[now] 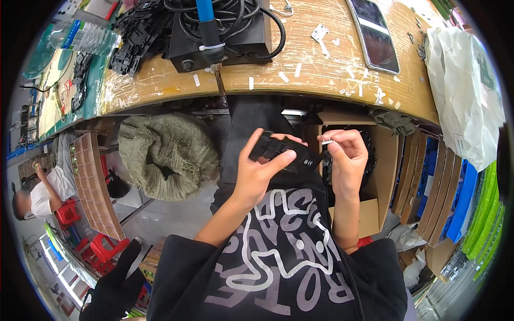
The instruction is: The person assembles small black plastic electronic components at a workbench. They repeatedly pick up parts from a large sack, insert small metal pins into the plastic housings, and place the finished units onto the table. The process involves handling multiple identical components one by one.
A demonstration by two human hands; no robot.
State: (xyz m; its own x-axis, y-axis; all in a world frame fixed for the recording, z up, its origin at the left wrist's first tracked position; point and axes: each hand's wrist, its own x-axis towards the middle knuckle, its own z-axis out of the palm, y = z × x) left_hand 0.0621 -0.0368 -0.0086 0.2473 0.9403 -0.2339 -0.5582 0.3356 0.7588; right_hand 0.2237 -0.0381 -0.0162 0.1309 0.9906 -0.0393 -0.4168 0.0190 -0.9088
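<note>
Above my lap, my left hand [256,172] is closed round a black plastic part [293,153], with the thumb pressed on its near face. To its right, my right hand [349,163] pinches a small white piece [327,142] between thumb and fingertips. The white piece is close to the right end of the black part, and I cannot tell whether they touch. Its exact kind is too small to make out.
Ahead runs the edge of a wooden bench [321,80] with white scraps. A blue-handled tool [206,10] with a metal tip hangs over it. A phone [375,35] and white bag [460,91] lie right. Beside my legs are a cardboard box [393,176] and green sack [134,144].
</note>
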